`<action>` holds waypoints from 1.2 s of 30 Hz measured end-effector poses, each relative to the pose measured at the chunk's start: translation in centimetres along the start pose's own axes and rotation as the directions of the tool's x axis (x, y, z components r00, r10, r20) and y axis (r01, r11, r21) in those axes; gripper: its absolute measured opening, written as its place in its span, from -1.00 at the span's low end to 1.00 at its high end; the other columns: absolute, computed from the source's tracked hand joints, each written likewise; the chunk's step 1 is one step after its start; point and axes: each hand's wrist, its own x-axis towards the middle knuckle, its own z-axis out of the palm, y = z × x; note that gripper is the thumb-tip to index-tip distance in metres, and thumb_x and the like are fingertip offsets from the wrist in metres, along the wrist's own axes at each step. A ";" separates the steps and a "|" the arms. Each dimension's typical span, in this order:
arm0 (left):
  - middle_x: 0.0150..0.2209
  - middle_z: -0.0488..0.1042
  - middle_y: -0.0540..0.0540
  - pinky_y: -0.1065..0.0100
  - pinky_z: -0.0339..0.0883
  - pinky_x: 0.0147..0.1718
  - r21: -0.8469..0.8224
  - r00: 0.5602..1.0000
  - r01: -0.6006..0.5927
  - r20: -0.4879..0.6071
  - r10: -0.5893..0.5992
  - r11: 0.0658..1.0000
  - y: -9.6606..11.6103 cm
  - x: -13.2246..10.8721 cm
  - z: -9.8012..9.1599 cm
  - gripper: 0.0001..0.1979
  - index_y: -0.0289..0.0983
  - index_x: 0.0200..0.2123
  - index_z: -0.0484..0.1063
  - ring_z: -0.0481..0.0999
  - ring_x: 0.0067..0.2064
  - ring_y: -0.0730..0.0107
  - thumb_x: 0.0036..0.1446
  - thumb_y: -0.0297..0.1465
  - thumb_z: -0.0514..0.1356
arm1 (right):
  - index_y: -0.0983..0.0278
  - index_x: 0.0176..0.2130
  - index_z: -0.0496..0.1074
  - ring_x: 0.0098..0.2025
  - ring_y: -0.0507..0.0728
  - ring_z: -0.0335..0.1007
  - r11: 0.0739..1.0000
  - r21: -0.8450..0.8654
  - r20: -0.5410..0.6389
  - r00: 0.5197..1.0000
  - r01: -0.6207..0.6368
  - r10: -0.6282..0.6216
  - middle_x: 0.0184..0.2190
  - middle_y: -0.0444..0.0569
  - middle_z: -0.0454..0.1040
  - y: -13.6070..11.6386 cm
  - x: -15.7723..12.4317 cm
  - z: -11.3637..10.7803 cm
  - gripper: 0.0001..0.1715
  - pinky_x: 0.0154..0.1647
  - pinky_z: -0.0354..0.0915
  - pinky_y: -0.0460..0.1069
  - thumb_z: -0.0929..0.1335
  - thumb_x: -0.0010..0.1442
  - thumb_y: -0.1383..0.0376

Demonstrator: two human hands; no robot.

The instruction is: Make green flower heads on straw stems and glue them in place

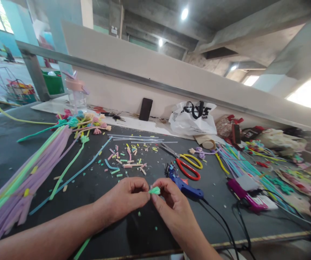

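Left hand (125,199) and right hand (174,203) pinch a green piece (155,190) at six o'clock on the table (112,234); fingertips partly cover it, blurring its shape. From it, the blue gun (186,188) lies at three o'clock. At eight, a green strip (82,248) runs off the lower edge, its upper end hidden by the left forearm (52,231).

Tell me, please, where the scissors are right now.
In the head view, the scissors lie right of centre on the dark table, just beyond the blue corded tool and the right hand.
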 end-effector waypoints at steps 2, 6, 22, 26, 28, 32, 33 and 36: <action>-0.63 0.10 0.13 0.49 -0.04 -0.55 0.017 1.000 -0.016 -0.002 0.016 1.000 0.0 0.0 0.0 -0.86 -0.29 -0.58 0.28 0.07 -0.53 0.54 -0.03 -0.39 0.09 | 0.24 -0.35 0.31 -0.41 0.02 0.31 1.000 -0.018 -0.004 1.000 -0.003 0.003 -0.46 -0.16 0.34 0.0 0.0 0.0 -0.90 -0.38 0.27 -0.12 0.28 0.05 0.41; -0.62 0.12 0.13 0.48 -0.04 -0.54 0.019 1.000 -0.025 0.016 0.025 0.999 0.0 0.2 -0.1 -0.87 -0.29 -0.57 0.27 0.08 -0.53 0.54 -0.04 -0.39 0.08 | 0.24 -0.38 0.31 -0.44 0.02 0.28 0.997 -0.072 -0.010 1.000 -0.009 0.009 -0.49 -0.17 0.32 -0.1 0.0 0.0 -0.91 -0.42 0.24 -0.13 0.26 0.04 0.42; -0.66 0.17 0.09 0.46 -0.07 -0.59 -0.063 0.995 0.089 0.055 -0.085 0.994 0.7 0.0 -0.5 -0.89 -0.29 -0.60 0.27 0.09 -0.58 0.53 -0.11 -0.43 0.01 | 0.25 -0.44 0.29 -0.51 -0.01 0.15 0.993 -0.035 -0.009 0.994 -0.113 0.112 -0.56 -0.22 0.23 0.2 0.3 0.2 -0.94 -0.52 0.08 -0.12 0.26 0.00 0.40; -0.60 0.32 0.05 0.46 0.09 -0.60 -0.182 0.990 0.125 0.081 -0.112 0.975 0.3 0.5 -0.7 -0.75 -0.31 -0.49 0.35 0.24 -0.62 0.53 0.03 -0.25 0.04 | 0.26 -0.44 0.30 -0.50 -0.01 0.15 0.982 0.100 -0.014 0.987 -0.159 0.161 -0.55 -0.23 0.24 0.2 0.8 -0.9 -0.95 -0.49 0.09 -0.12 0.30 0.00 0.40; -0.55 0.37 0.03 0.46 0.18 -0.53 -0.290 0.995 0.100 0.024 -0.098 0.952 0.1 0.9 -0.9 -0.71 -0.32 -0.43 0.35 0.32 -0.57 0.52 0.01 -0.18 0.11 | 0.27 -0.43 0.32 -0.49 -0.01 0.16 0.944 0.272 0.005 0.981 -0.186 0.192 -0.57 -0.24 0.26 0.4 1.1 -1.8 -0.94 -0.45 0.10 -0.13 0.32 0.00 0.40; -0.54 0.40 0.05 0.49 0.20 -0.51 -0.363 0.997 0.029 -0.057 -0.053 0.931 0.5 1.3 -1.1 -0.75 -0.32 -0.37 0.31 0.34 -0.56 0.57 -0.07 -0.28 0.21 | 0.29 -0.42 0.34 -0.53 -0.05 0.16 0.665 0.687 0.158 0.953 -0.295 0.259 -0.59 -0.23 0.29 0.5 1.4 -3.5 -0.90 -0.44 0.11 -0.16 0.38 -0.02 0.38; -0.55 0.40 0.05 0.49 0.21 -0.51 -0.344 0.998 0.032 -0.047 -0.051 0.938 1.0 1.4 -1.1 -0.76 -0.32 -0.38 0.31 0.35 -0.56 0.56 -0.08 -0.29 0.22 | 0.29 -0.42 0.34 -0.54 -0.06 0.15 0.604 0.730 0.195 0.944 -0.320 0.265 -0.59 -0.22 0.29 0.4 1.5 -3.8 -0.89 -0.46 0.11 -0.16 0.39 -0.03 0.37; -0.62 0.39 0.05 0.50 0.18 -0.61 -0.235 0.999 0.033 -0.033 -0.042 0.971 2.9 1.8 -1.1 -0.75 -0.32 -0.42 0.30 0.34 -0.63 0.55 -0.06 -0.25 0.20 | 0.29 -0.43 0.32 -0.57 -0.06 0.15 0.529 0.763 0.253 0.925 -0.371 0.283 -0.60 -0.21 0.28 0.2 1.5 -4.5 -0.83 -0.47 0.14 -0.14 0.42 -0.05 0.34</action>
